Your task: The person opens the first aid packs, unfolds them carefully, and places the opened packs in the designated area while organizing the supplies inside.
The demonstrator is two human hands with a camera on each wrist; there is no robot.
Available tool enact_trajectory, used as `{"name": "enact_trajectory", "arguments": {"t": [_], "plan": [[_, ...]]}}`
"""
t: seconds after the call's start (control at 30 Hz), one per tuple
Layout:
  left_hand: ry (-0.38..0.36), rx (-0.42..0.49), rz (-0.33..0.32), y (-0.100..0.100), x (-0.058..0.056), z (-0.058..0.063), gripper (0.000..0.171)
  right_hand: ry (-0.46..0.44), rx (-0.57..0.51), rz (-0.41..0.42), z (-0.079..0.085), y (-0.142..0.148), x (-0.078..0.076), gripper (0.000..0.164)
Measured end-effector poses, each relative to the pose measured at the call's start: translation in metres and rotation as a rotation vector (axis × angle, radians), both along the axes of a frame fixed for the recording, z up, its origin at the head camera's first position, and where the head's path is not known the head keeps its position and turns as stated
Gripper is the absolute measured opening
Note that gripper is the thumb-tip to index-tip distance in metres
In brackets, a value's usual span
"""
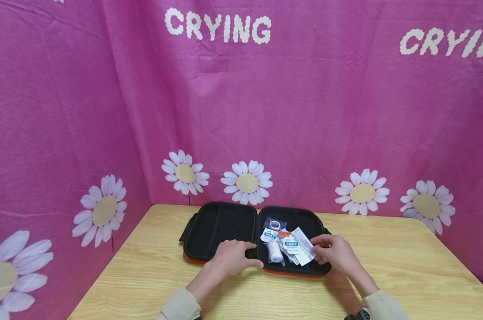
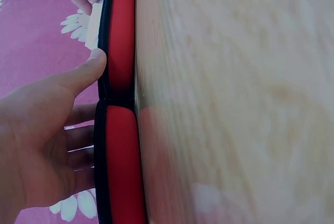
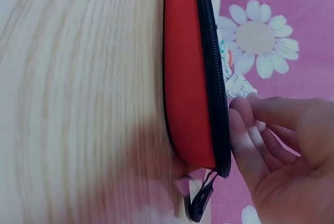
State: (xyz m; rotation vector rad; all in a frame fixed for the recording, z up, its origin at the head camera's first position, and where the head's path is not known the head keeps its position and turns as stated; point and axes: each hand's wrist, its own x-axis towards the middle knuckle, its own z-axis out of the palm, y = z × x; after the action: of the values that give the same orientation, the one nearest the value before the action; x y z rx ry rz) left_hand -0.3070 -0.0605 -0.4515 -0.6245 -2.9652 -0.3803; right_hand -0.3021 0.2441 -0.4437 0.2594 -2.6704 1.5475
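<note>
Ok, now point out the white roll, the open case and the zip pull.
White roll [image 1: 275, 252], head view: middle of its side.
Open case [image 1: 237, 227], head view: bare lining of its left half.
Zip pull [image 3: 201, 202], right wrist view: its black tab.

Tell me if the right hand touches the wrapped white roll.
Apart. The head view plainly shows white packets lying between the right hand and the wrapped white roll.
</note>
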Motion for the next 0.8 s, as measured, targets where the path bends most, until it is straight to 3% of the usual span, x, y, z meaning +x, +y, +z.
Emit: {"name": "enact_trajectory", "arguments": {"t": [0.27,0.6,0.8], "plan": [[0.022,0.003,-0.001,0.000,0.000,-0.001,0.067,-0.028,-0.071,-0.059,0.002,0.014,-0.002,0.030],[0.026,0.007,-0.003,-0.001,0.000,0.001,0.065,0.036,-0.032,-0.028,0.016,0.011,0.006,0.029],[0.025,0.006,-0.005,-0.001,0.000,-0.001,0.066,0.052,-0.023,-0.079,0.018,0.006,0.005,0.027]]}}
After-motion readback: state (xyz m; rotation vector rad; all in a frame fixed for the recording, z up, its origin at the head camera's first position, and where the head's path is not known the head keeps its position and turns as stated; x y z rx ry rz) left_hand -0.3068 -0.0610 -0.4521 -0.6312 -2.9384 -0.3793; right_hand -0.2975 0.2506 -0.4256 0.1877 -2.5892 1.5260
